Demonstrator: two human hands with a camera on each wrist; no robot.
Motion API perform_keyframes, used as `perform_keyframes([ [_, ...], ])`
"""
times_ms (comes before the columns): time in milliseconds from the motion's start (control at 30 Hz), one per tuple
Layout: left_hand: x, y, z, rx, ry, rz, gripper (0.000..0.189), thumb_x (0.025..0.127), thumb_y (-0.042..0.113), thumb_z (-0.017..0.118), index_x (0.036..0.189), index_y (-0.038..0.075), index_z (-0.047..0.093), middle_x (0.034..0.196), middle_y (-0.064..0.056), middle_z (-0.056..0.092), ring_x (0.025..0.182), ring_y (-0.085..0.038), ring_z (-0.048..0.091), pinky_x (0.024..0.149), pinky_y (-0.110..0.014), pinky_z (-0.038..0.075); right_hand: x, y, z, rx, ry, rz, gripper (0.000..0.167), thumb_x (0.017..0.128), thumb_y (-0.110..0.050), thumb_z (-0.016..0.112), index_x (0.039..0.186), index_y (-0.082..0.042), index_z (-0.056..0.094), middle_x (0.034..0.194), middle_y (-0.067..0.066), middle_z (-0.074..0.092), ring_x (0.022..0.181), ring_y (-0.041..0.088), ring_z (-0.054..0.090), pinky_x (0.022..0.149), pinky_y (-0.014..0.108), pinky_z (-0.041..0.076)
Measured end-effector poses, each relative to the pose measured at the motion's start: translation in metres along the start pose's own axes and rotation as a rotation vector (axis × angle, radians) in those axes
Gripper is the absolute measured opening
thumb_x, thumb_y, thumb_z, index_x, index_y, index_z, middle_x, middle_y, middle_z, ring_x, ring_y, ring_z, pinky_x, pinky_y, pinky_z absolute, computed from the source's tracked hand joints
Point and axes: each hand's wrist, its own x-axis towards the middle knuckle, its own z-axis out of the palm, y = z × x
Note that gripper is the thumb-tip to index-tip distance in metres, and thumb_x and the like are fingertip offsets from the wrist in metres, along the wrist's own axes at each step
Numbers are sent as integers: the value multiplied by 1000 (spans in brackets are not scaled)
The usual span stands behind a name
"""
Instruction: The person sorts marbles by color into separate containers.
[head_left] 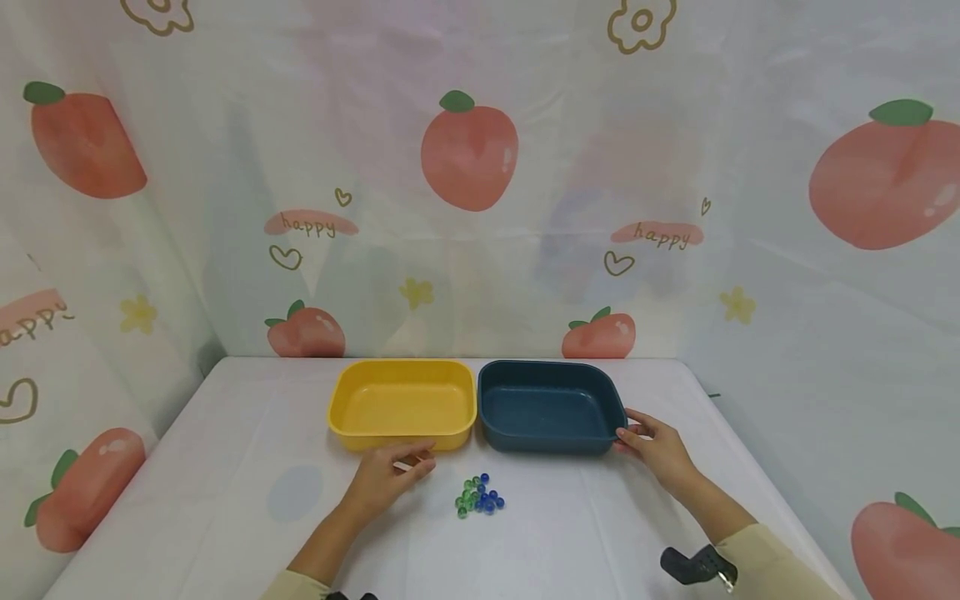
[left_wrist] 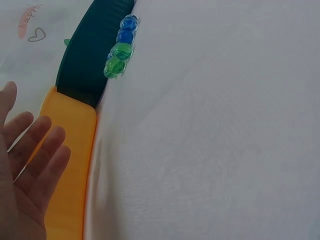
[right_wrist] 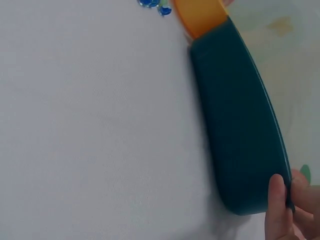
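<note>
A yellow tray (head_left: 405, 440) and a dark blue tray (head_left: 547, 442) stand side by side at the back of the table. My right hand (head_left: 660, 448) pinches the blue tray's right front corner, with one digit against its outer wall in the right wrist view. Just in front of the yellow tray hovers my left hand (head_left: 390, 479), its fingers loosely extended and nothing held. In the left wrist view those fingers (left_wrist: 47, 145) overlap the yellow wall. Between the hands lies a small cluster of green marbles (head_left: 468, 497) and blue marbles (head_left: 491, 500).
A white cloth (head_left: 547, 542) covers the table. Behind it and along both sides hangs a curtain (head_left: 525, 275) printed with peaches, hearts and flowers. The trays' back rims stand close to the table's far edge.
</note>
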Motion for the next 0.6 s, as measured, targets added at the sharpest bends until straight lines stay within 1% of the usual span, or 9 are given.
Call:
perform_keyframes([
  [133,0,-1,3,3,-16,-27,40,90,36,71,119,8,72,94,8,72,83,-4,66,70,-17,56,-1,-3,0,102,-14,29,63,98,0,56,150,10,22,103,11,47,79,6,70,81,23,57],
  [233,-1,-3,5,-4,-25,-34,39,90,34,71,120,8,71,93,7,72,81,-4,66,70,-18,56,-2,-4,-1,173,-30,40,65,97,1,56,151,11,19,100,9,48,80,7,70,82,24,58],
  [300,-1,-4,6,-12,-36,-50,39,90,33,71,120,8,71,93,6,72,80,-4,66,69,-18,57,-3,-5,-1,199,-34,51,66,98,2,55,152,10,18,99,8,49,80,7,70,82,24,57],
  [467,-2,-6,9,-38,-61,-95,41,89,35,72,120,8,71,92,4,73,77,-5,67,66,-20,57,-3,-5,0,213,-32,77,65,99,1,53,153,7,17,100,7,52,80,6,70,82,21,57],
  [600,0,-5,11,-56,-77,-152,44,88,38,73,120,8,70,91,3,74,75,-8,67,63,-22,57,-2,-5,-1,247,-36,77,64,99,2,51,153,7,16,100,7,57,80,7,70,81,21,57],
])
